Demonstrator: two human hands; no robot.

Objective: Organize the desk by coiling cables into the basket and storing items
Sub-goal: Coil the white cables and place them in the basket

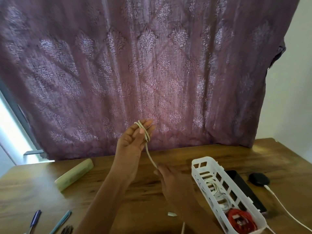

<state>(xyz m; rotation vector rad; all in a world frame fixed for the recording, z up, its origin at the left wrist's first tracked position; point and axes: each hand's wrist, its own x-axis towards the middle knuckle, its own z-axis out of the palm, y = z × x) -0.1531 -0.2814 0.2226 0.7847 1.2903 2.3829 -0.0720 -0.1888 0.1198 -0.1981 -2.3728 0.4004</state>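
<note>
My left hand [133,141] is raised above the wooden desk [143,196], with loops of a cream cable [148,149] wound around its fingers. The cable runs down and to the right into my right hand [170,179], which pinches it just above the desk. A long white slotted basket [197,173] lies at the right; inside it are a coiled white cable [217,190] and a coiled red cable [241,220].
A pale green case [74,174] lies at the left. Pens [62,220] sit at the lower left edge. A black phone [244,190] and a black round device [259,179] with a white cord [283,206] lie right of the basket. A purple curtain [152,65] hangs behind the desk.
</note>
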